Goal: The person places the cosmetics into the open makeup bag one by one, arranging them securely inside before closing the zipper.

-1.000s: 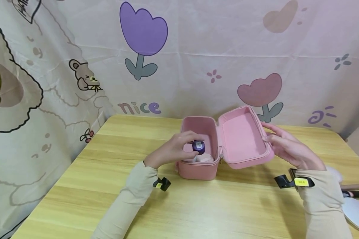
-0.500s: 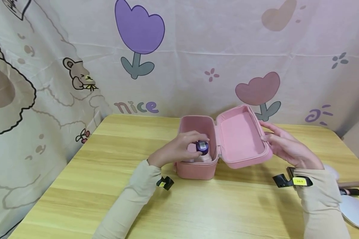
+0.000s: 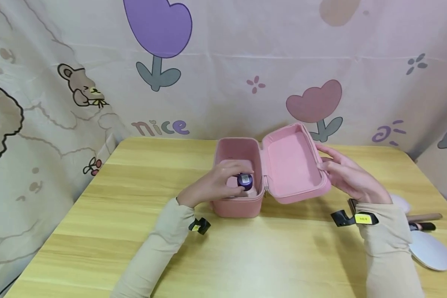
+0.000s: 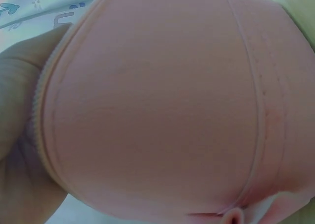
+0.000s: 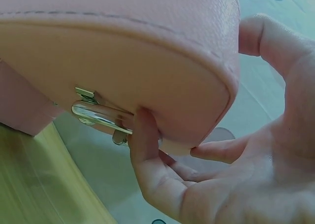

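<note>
A pink zippered case [image 3: 238,208] stands on the table, its pink lid [image 3: 292,161] folded out to the right. My left hand [image 3: 212,182] reaches over the case's left rim and grips a small dark purple jar [image 3: 245,180] with a pale label on top. The jar is inside the case. Part of a pale thing below it is covered by the hand and jar. In the left wrist view the case's outer wall [image 4: 157,106] hides most of the hand. My right hand [image 3: 346,176] holds the lid's right edge, fingers beneath it near a shiny metal handle [image 5: 101,118].
At the right, partly behind the right sleeve, lie a pale round disc [image 3: 430,250], a brown stick [image 3: 424,217], a black-ended item [image 3: 427,226] and another pale rounded thing [image 3: 400,203]. A printed cloth [image 3: 223,82] hangs behind the wooden table [image 3: 283,248].
The left hand has carried the purple jar slightly rightward inside the case. The right hand keeps its hold on the lid. The head view has shifted, so everything sits further left and higher.
</note>
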`<act>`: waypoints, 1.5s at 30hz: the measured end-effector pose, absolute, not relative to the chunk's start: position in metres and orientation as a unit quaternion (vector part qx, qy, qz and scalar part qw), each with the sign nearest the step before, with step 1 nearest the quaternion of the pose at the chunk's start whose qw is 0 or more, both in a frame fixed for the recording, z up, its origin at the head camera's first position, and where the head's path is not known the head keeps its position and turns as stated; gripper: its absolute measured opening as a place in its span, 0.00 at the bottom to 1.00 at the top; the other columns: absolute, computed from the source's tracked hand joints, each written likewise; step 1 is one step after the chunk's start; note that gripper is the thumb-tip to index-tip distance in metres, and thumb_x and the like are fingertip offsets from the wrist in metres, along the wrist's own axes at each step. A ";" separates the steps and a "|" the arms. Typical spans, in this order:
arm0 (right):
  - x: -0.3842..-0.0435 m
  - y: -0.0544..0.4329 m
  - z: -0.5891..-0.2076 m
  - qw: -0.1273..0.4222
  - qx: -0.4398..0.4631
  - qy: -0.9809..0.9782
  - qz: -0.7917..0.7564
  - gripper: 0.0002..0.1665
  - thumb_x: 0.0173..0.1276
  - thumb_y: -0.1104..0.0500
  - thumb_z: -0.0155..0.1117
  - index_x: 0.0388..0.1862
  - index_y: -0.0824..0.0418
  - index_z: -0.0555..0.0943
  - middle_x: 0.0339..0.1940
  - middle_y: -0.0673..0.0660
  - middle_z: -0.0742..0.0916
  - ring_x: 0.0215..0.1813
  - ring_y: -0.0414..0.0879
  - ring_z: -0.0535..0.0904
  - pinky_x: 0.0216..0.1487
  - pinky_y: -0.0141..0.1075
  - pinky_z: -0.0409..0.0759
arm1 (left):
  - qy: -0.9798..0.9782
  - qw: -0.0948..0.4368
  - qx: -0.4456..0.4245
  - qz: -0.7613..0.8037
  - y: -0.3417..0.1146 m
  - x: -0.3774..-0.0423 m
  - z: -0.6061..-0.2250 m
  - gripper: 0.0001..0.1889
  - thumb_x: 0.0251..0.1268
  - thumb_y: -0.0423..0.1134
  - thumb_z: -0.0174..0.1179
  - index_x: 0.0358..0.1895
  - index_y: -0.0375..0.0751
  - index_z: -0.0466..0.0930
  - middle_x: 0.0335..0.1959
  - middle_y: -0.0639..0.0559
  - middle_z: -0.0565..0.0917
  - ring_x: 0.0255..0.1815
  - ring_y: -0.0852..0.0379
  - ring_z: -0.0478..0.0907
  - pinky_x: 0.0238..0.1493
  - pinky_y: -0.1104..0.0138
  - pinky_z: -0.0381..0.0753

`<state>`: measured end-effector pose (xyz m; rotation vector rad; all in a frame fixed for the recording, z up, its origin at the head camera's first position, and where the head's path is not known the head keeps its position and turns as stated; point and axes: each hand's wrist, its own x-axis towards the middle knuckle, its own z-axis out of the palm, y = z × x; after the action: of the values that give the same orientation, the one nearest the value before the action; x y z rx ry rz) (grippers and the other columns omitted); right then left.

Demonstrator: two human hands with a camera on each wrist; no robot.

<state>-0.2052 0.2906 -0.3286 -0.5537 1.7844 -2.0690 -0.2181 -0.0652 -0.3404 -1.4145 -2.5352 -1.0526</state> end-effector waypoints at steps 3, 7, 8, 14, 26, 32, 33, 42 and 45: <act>-0.208 0.285 -0.326 0.171 -0.188 0.638 -0.727 0.36 0.72 0.71 0.43 0.75 0.61 0.48 0.57 0.56 0.77 0.52 0.47 0.79 0.48 0.40 0.80 | -0.828 0.030 -0.448 -0.335 -0.069 -0.219 -0.340 0.22 0.53 0.30 0.66 0.55 0.35 0.79 0.59 0.40 0.77 0.64 0.41 0.67 0.68 0.50 0.60; -0.209 0.284 -0.326 0.173 -0.185 0.637 -0.728 0.35 0.71 0.72 0.43 0.75 0.60 0.49 0.56 0.55 0.77 0.51 0.47 0.79 0.48 0.40 0.81 | -0.823 0.041 -0.465 -0.323 -0.069 -0.221 -0.340 0.22 0.53 0.30 0.67 0.54 0.33 0.79 0.58 0.38 0.77 0.63 0.41 0.69 0.67 0.52 0.61; -0.209 0.285 -0.327 0.174 -0.185 0.634 -0.730 0.35 0.71 0.72 0.43 0.74 0.59 0.51 0.56 0.55 0.78 0.51 0.48 0.79 0.48 0.40 0.81 | -0.821 0.043 -0.470 -0.321 -0.069 -0.222 -0.339 0.22 0.53 0.30 0.67 0.54 0.33 0.79 0.58 0.38 0.77 0.63 0.41 0.69 0.67 0.53 0.62; -0.207 0.290 -0.329 0.177 -0.191 0.625 -0.736 0.31 0.72 0.72 0.43 0.72 0.56 0.55 0.56 0.56 0.78 0.52 0.48 0.79 0.49 0.40 0.81 | -0.827 0.016 -0.461 -0.322 -0.062 -0.224 -0.334 0.24 0.54 0.30 0.68 0.57 0.34 0.77 0.57 0.41 0.78 0.60 0.47 0.72 0.62 0.62 0.70; -0.202 0.291 -0.330 0.179 -0.200 0.623 -0.734 0.32 0.71 0.73 0.42 0.71 0.56 0.55 0.57 0.55 0.78 0.52 0.48 0.79 0.49 0.42 0.81 | -0.834 -0.007 -0.448 -0.321 -0.062 -0.216 -0.332 0.24 0.55 0.29 0.67 0.58 0.35 0.76 0.57 0.42 0.77 0.59 0.49 0.72 0.59 0.64 0.72; -0.201 0.288 -0.329 0.168 -0.200 0.631 -0.731 0.34 0.71 0.73 0.43 0.73 0.60 0.51 0.55 0.56 0.78 0.51 0.48 0.78 0.48 0.41 0.81 | -0.830 0.006 -0.458 -0.319 -0.062 -0.216 -0.331 0.23 0.54 0.28 0.66 0.57 0.35 0.77 0.56 0.42 0.78 0.57 0.50 0.74 0.56 0.66 0.74; -0.201 0.288 -0.329 0.168 -0.198 0.633 -0.730 0.33 0.71 0.73 0.43 0.73 0.59 0.52 0.55 0.56 0.78 0.51 0.48 0.79 0.48 0.41 0.81 | -0.829 0.007 -0.460 -0.317 -0.062 -0.216 -0.332 0.23 0.54 0.28 0.66 0.57 0.35 0.77 0.56 0.43 0.78 0.57 0.50 0.74 0.56 0.67 0.74; -0.209 0.297 -0.333 0.171 -0.207 0.626 -0.733 0.31 0.71 0.73 0.43 0.70 0.54 0.58 0.57 0.56 0.78 0.52 0.49 0.79 0.49 0.42 0.81 | -0.796 0.080 -0.519 -0.301 -0.054 -0.222 -0.335 0.21 0.50 0.28 0.66 0.51 0.32 0.80 0.47 0.46 0.82 0.48 0.54 0.77 0.52 0.70 0.73; -0.210 0.295 -0.334 0.176 -0.204 0.624 -0.733 0.31 0.71 0.73 0.43 0.69 0.53 0.59 0.57 0.56 0.78 0.53 0.49 0.79 0.49 0.43 0.81 | -0.786 0.097 -0.531 -0.303 -0.053 -0.223 -0.339 0.19 0.49 0.27 0.66 0.49 0.31 0.81 0.43 0.48 0.82 0.43 0.56 0.77 0.48 0.72 0.74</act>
<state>-0.2096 0.2950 -0.3339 -0.5772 1.7683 -2.0765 -0.2232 -0.0530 -0.3390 -1.5722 -2.3267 -0.8964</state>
